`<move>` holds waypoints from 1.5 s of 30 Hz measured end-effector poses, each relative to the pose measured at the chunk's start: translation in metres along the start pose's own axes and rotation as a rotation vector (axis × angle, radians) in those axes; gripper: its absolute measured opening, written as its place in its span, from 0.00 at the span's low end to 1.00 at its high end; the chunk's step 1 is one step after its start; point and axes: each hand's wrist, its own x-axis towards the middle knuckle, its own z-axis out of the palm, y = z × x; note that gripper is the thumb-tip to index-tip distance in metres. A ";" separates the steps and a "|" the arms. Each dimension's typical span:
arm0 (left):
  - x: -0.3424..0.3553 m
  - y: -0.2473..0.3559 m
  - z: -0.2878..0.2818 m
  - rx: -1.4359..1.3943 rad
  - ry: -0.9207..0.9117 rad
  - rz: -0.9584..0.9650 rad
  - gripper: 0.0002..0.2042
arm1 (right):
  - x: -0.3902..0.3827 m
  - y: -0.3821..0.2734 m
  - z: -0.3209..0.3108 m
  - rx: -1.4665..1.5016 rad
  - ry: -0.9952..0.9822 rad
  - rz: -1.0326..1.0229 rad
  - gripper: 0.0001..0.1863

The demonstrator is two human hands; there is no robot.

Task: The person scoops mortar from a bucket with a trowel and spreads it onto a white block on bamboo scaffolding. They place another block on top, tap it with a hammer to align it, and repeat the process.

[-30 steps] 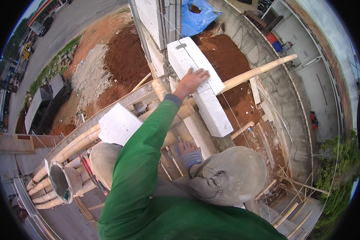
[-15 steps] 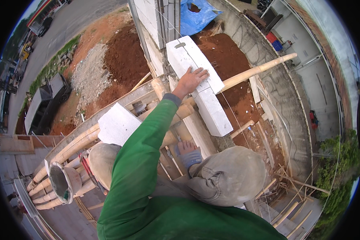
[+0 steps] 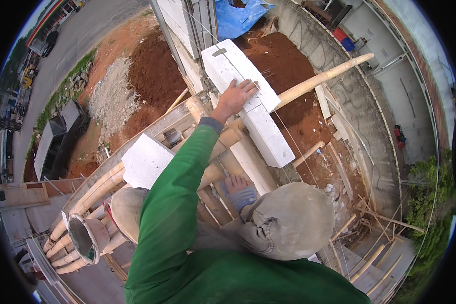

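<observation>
My left hand lies on top of a long white block, fingers spread and palm down. A grey smear marks the block's far end, and a thin line runs along its top. The near end of this block meets a second white block, which continues the row toward me. Another white block, loose and tilted, lies on bamboo poles left of my green sleeve. My right hand is out of the picture.
Bamboo poles form the platform under my bent knees and foot. A bucket stands at left. One bamboo pole juts out to the right, past a taut string. A white block column rises ahead. Red soil lies below.
The whole view has turned and shifted slightly. My left hand stays flat on the white block, and the blocks keep their places relative to each other.
</observation>
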 end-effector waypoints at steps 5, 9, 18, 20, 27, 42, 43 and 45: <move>0.000 0.000 -0.002 -0.008 0.007 0.000 0.37 | -0.080 0.028 -0.008 0.054 0.049 0.170 0.10; 0.001 0.001 -0.005 -0.013 -0.036 -0.005 0.39 | -0.171 0.057 -0.008 0.029 0.062 0.419 0.09; 0.006 0.001 -0.014 -0.007 -0.067 -0.001 0.46 | -0.338 0.090 0.013 -0.056 0.000 0.914 0.08; 0.006 0.001 -0.016 -0.037 -0.081 -0.002 0.46 | -0.348 0.091 0.019 -0.018 -0.030 1.028 0.08; 0.011 0.000 -0.019 -0.079 -0.148 0.004 0.46 | -0.334 0.073 0.016 -0.115 -0.009 1.046 0.09; 0.012 0.002 -0.020 -0.120 -0.139 -0.016 0.46 | -0.321 0.071 0.006 -0.054 0.000 1.094 0.09; 0.011 0.000 -0.018 -0.055 -0.125 0.011 0.45 | -0.319 0.078 0.007 -0.047 -0.098 1.115 0.09; 0.003 0.000 -0.011 -0.019 -0.075 0.002 0.41 | -0.298 0.116 0.003 -0.076 -0.018 0.914 0.09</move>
